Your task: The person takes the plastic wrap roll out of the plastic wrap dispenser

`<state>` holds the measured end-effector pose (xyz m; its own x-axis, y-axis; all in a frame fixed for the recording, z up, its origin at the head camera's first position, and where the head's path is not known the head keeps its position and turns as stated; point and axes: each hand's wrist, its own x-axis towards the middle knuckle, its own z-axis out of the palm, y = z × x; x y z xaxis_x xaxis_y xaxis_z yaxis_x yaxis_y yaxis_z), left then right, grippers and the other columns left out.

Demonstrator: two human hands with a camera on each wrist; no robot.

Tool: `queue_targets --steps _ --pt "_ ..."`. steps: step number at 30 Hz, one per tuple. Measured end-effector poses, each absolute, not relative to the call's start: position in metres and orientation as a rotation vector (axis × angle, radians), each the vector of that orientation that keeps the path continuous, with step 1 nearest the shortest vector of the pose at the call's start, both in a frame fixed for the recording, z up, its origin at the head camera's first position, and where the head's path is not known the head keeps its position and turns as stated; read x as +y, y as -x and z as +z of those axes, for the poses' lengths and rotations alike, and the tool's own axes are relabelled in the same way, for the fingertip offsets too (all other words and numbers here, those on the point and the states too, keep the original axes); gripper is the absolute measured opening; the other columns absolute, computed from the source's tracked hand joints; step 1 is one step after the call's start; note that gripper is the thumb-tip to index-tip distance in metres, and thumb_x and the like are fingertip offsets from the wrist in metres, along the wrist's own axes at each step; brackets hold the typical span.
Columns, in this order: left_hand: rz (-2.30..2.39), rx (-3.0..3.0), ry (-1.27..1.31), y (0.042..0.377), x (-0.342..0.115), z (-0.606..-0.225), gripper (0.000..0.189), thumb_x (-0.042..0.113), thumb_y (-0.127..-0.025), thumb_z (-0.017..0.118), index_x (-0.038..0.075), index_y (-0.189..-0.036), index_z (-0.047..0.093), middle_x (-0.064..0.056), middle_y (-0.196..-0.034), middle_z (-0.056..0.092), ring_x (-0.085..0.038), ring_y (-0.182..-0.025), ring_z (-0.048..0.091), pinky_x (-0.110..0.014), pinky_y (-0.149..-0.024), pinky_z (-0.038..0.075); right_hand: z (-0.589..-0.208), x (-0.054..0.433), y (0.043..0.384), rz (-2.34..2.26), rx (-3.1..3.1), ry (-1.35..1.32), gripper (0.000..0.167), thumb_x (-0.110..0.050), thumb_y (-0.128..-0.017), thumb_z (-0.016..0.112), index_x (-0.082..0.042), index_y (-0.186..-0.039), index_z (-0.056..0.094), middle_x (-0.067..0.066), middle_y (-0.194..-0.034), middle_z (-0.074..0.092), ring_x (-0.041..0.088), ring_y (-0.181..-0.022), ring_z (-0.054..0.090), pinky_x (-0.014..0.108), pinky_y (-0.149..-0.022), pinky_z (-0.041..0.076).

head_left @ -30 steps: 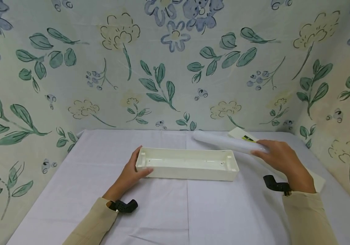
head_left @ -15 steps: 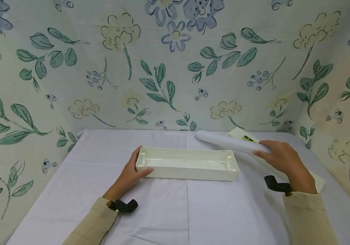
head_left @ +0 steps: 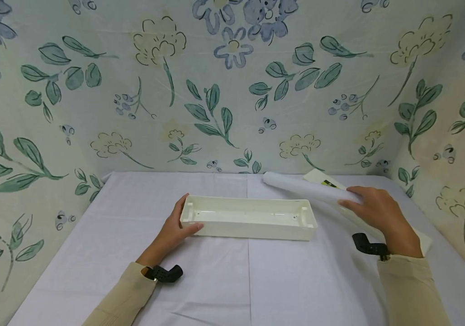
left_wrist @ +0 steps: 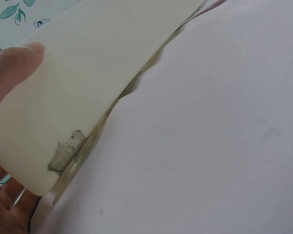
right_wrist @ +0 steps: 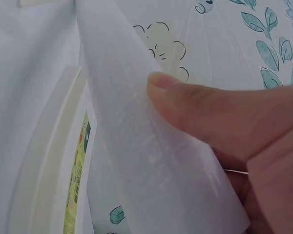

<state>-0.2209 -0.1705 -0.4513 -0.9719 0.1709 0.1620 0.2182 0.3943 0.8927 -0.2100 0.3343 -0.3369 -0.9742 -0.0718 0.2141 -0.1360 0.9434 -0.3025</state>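
Observation:
A long cream plastic box [head_left: 253, 230], open at the top, stands on the white cloth. My left hand [head_left: 177, 226] grips its left end, thumb on the front wall and fingers round the far side. In the left wrist view the thumb [left_wrist: 19, 66] lies on the box wall [left_wrist: 88, 73], which has a grey smudge near its lower corner. A whitish, translucent roll of plastic film [head_left: 306, 186] slants behind the box. My right hand [head_left: 375, 210] holds the roll's near end; the right wrist view shows the thumb [right_wrist: 185, 97] across the film roll [right_wrist: 132, 122].
A long cream lid-like piece [head_left: 421, 240] with a yellow-green label [head_left: 329, 183] lies at the right, partly hidden under the roll and right hand. White cloth [head_left: 208, 285] covers the table. A floral curtain-like backdrop [head_left: 232, 113] rises behind and at both sides.
My right hand has shifted slightly to the right with the film roll, whose far end has moved right too. The left hand and the box stay where they were.

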Motion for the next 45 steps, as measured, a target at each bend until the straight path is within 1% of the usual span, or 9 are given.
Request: queue_targets --steps 6,14,20,25,29,32,35,42,45 --pt "-1.660 -2.593 0.361 0.222 -0.170 -0.452 0.101 0.042 -0.079 0.078 0.028 -0.154 0.012 -0.004 -0.151 0.034 -0.029 -0.135 0.037 -0.058 -0.107 0.029 -0.338 0.336 0.210 0.466 -2.906 -0.140 0.064 -0.038 -0.084 0.074 0.007 -0.126 0.057 0.034 -0.119 0.056 0.042 -0.092 0.054 0.055 -0.069 0.046" --pt "-1.649 -2.609 0.352 0.222 -0.171 -0.452 0.101 0.044 -0.079 0.078 0.030 -0.154 0.012 -0.004 -0.152 0.032 -0.029 -0.135 0.036 -0.059 -0.107 0.028 -0.337 0.339 0.210 0.482 -2.921 -0.122 0.066 -0.039 -0.083 0.075 0.008 -0.125 0.057 0.036 -0.118 0.055 0.040 -0.085 0.054 0.047 -0.061 0.047" --pt "-1.655 -2.612 0.346 0.223 -0.171 -0.451 0.101 0.044 -0.079 0.078 0.030 -0.154 0.012 -0.004 -0.153 0.031 -0.029 -0.136 0.035 -0.059 -0.108 0.027 -0.336 0.339 0.211 0.494 -2.962 -0.092 0.067 -0.040 -0.083 0.074 0.008 -0.126 0.056 0.037 -0.121 0.053 0.041 -0.089 0.053 0.048 -0.065 0.045" --pt "-1.656 -2.610 0.346 0.223 -0.172 -0.452 0.101 0.043 -0.079 0.078 0.029 -0.154 0.012 -0.004 -0.152 0.032 -0.029 -0.136 0.035 -0.059 -0.108 0.027 -0.341 0.339 0.213 0.519 -3.020 -0.009 0.074 -0.044 -0.081 0.075 0.008 -0.129 0.054 0.036 -0.124 0.051 0.040 -0.088 0.052 0.046 -0.066 0.046" --pt "-1.657 -2.608 0.344 0.223 -0.172 -0.451 0.101 0.043 -0.079 0.078 0.029 -0.154 0.012 -0.004 -0.152 0.032 -0.029 -0.135 0.035 -0.059 -0.108 0.027 -0.344 0.341 0.213 0.533 -3.028 -0.006 0.076 -0.046 -0.080 0.075 0.008 -0.129 0.053 0.035 -0.124 0.051 0.040 -0.090 0.051 0.049 -0.069 0.046" --pt "-1.656 -2.609 0.344 0.222 -0.172 -0.451 0.101 0.043 -0.079 0.078 0.029 -0.154 0.012 -0.005 -0.152 0.032 -0.029 -0.135 0.035 -0.059 -0.108 0.027 -0.346 0.342 0.213 0.540 -3.026 -0.024 0.074 -0.044 -0.080 0.076 0.008 -0.128 0.054 0.034 -0.123 0.053 0.040 -0.092 0.051 0.051 -0.071 0.045" --pt "-1.654 -2.609 0.350 0.222 -0.172 -0.451 0.101 0.043 -0.079 0.078 0.028 -0.154 0.012 -0.005 -0.152 0.033 -0.029 -0.135 0.036 -0.059 -0.108 0.027 -0.347 0.342 0.213 0.554 -3.036 -0.022 0.073 -0.043 -0.080 0.076 0.008 -0.127 0.055 0.033 -0.122 0.053 0.039 -0.091 0.051 0.049 -0.069 0.046" --pt "-1.647 -2.609 0.349 0.222 -0.172 -0.451 0.101 0.043 -0.079 0.077 0.028 -0.154 0.012 -0.005 -0.152 0.032 -0.029 -0.136 0.035 -0.059 -0.108 0.027 -0.349 0.343 0.213 0.600 -3.069 -0.001 0.078 -0.046 -0.078 0.077 0.009 -0.128 0.054 0.034 -0.126 0.051 0.039 -0.089 0.052 0.043 -0.065 0.050" --pt "-1.651 -2.612 0.353 0.222 -0.172 -0.451 0.101 0.043 -0.079 0.077 0.028 -0.154 0.011 -0.006 -0.153 0.031 -0.030 -0.136 0.034 -0.059 -0.108 0.026 -0.350 0.343 0.213 0.607 -3.081 0.003 0.080 -0.048 -0.078 0.077 0.009 -0.129 0.054 0.034 -0.126 0.051 0.039 -0.089 0.052 0.042 -0.064 0.049"
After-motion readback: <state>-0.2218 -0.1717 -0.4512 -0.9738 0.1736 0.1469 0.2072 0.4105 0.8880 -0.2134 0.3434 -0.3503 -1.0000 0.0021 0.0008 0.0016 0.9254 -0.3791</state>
